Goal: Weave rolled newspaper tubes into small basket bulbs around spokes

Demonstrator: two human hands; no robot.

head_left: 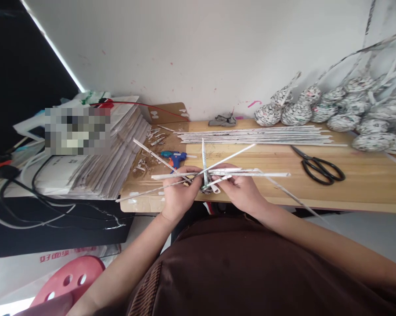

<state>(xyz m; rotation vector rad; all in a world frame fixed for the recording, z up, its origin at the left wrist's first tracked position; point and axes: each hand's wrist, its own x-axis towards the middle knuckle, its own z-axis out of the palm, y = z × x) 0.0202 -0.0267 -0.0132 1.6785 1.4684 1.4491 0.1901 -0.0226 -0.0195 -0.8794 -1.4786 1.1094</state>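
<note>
Between my two hands, over the table's front edge, is a small weave of rolled newspaper sticks (pixel 205 169), its sticks fanning out to several sides. My left hand (pixel 181 193) is closed on its left part, thumb pressed near the crossing point. On the other side my right hand (pixel 240 191) pinches the weave close to the centre, with several sticks running over its fingers to the right. One long thin stick slants down past my right forearm. My fingers hide much of the woven centre.
Behind my hands lies a row of loose paper sticks (pixel 250 135). A blue glue gun (pixel 175 159) rests on cardboard at left, beside stacked paper (pixel 109 162) and cables. Black-handled scissors (pixel 319 169) lie right. Woven gourd shapes (pixel 297 113) stand along the wall.
</note>
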